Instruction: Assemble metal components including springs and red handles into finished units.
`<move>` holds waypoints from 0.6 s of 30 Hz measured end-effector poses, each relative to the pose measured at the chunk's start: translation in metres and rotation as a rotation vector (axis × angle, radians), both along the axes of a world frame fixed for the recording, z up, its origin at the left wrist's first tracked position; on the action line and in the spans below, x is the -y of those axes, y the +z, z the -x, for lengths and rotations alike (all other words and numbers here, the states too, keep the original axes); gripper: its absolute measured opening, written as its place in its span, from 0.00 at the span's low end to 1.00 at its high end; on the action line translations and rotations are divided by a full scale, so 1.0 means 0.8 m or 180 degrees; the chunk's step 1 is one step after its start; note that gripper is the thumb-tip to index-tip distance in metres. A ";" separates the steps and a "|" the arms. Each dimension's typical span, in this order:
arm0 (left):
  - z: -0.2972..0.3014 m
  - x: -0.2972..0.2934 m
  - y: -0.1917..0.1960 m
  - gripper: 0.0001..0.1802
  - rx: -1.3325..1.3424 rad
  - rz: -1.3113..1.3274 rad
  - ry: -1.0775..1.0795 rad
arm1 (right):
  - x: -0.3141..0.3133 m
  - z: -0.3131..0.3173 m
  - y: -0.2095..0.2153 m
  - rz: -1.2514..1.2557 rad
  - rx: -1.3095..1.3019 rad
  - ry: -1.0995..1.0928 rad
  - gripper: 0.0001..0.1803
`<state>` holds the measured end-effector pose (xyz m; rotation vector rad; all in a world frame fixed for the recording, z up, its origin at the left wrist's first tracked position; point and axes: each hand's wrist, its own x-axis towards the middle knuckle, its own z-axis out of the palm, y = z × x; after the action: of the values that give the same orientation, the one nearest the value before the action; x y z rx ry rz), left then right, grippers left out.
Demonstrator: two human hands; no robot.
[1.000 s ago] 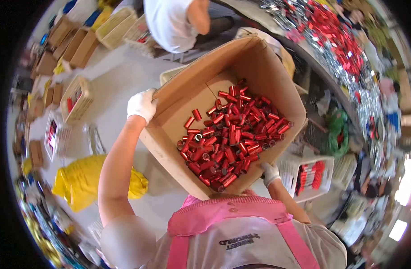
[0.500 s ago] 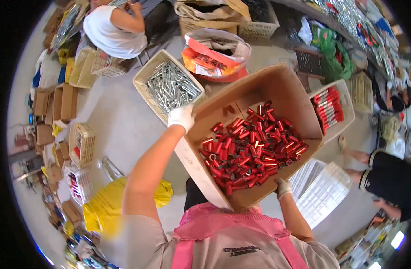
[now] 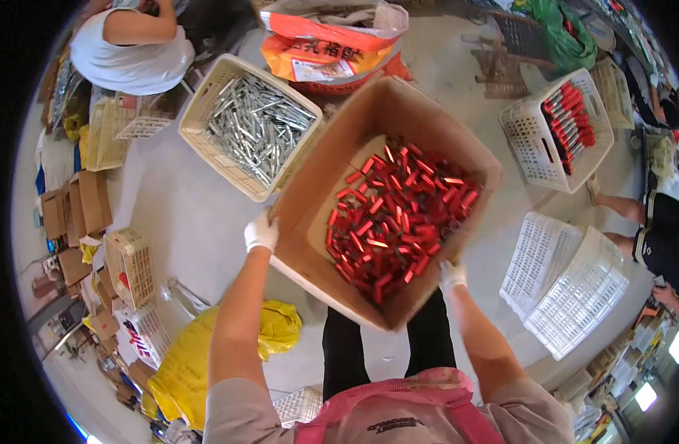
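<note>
Between my gloved hands is a large open cardboard box (image 3: 299, 200), its corner pointing toward me. A heap of short red metallic tubes (image 3: 391, 222) lies in it, gathered toward the right and near sides. My left hand (image 3: 262, 231), in a white glove, grips the left corner of the box. On the near right side, my right hand (image 3: 452, 275), also gloved, holds the box wall. The fingers of both hands are partly hidden by the cardboard. Just beyond the left side stands a cream crate (image 3: 199, 111) filled with silvery metal rods (image 3: 262, 126).
An orange and white sack (image 3: 325, 55) stands ahead. To the right are a white crate of red-and-silver parts (image 3: 569, 122) and white baskets (image 3: 569, 288). A yellow bag (image 3: 184, 362) lies at left. One person (image 3: 132, 48) sits far left; another (image 3: 665, 237) is at right.
The box has moved nearer my body and away from the sack, uncovering more of the right-hand crate. The red tubes have shifted inside. My view has moved, with both hands still holding the box.
</note>
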<state>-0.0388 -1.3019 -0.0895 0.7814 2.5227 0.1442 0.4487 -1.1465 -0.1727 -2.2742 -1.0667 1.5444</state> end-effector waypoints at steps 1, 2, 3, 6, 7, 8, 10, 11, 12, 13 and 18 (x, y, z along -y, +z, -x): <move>0.037 0.113 0.003 0.20 -0.0278 0.0305 0.0247 | 0.066 0.126 0.046 0.0237 0.0152 0.0811 0.26; 0.043 0.108 -0.017 0.25 -0.0390 0.0854 0.0056 | 0.069 0.125 0.003 0.0461 0.0369 0.1126 0.24; 0.022 0.103 -0.042 0.27 -0.1081 0.0803 -0.0287 | 0.065 0.110 -0.045 0.1075 0.0304 0.2371 0.23; -0.071 0.083 -0.071 0.30 0.0475 0.2091 0.0112 | 0.103 0.082 -0.077 0.1373 0.0044 0.2399 0.23; -0.084 0.151 -0.043 0.24 0.1081 0.2498 -0.0546 | 0.140 0.122 -0.027 0.1308 -0.0125 0.2642 0.24; -0.140 0.119 -0.012 0.22 0.1511 0.2492 -0.0924 | 0.142 0.069 -0.024 0.1181 -0.0340 0.2839 0.24; -0.190 0.180 0.012 0.24 0.2772 0.1520 -0.1834 | 0.146 0.028 0.022 0.1375 -0.0617 0.3412 0.25; -0.207 0.203 0.051 0.23 0.2905 0.1344 -0.1534 | 0.136 0.027 0.077 0.1715 -0.0544 0.3740 0.25; -0.217 0.179 0.090 0.23 0.2914 0.1241 -0.1405 | 0.110 0.005 0.139 0.1681 -0.0383 0.3386 0.23; -0.221 0.147 0.137 0.22 0.2929 0.1122 -0.1344 | 0.087 -0.029 0.179 0.0766 0.0199 0.3881 0.23; -0.161 0.062 0.300 0.21 0.1331 -0.1336 -0.0780 | -0.074 -0.047 0.423 -0.0583 -0.0052 0.2841 0.21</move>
<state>0.0902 -1.3514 0.1503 1.0850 2.0046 0.6927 0.4864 -1.0876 0.1659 -1.7127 -2.2972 1.5892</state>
